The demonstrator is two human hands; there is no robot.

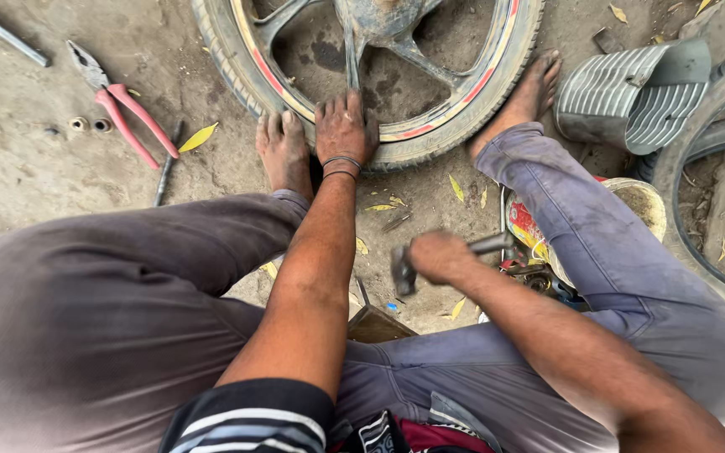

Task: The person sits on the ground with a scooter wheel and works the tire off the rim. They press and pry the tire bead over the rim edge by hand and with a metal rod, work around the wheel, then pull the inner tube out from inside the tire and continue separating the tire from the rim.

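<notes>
A motorcycle wheel point(463, 92) with a black tyre, red-striped rim and dark spokes lies flat on the dirt ground ahead of me. My left hand point(344, 130) presses down on the near edge of its tyre, a thin band around the wrist. My right hand point(438, 256) grips a metal hammer point(403, 270) by the handle, head pointing left, held above the ground between my knees. My bare left foot point(283, 151) rests beside the left hand; my right foot point(530, 92) touches the tyre's right side.
Pink-handled pliers point(127, 113) and a dark rod point(165, 164) lie at the left, with small metal rings point(90, 125) and a steel bar point(6, 33). A ribbed grey piece point(631, 96) and another tyre point(706, 210) sit right. A round tin point(639, 201) sits beneath my right leg.
</notes>
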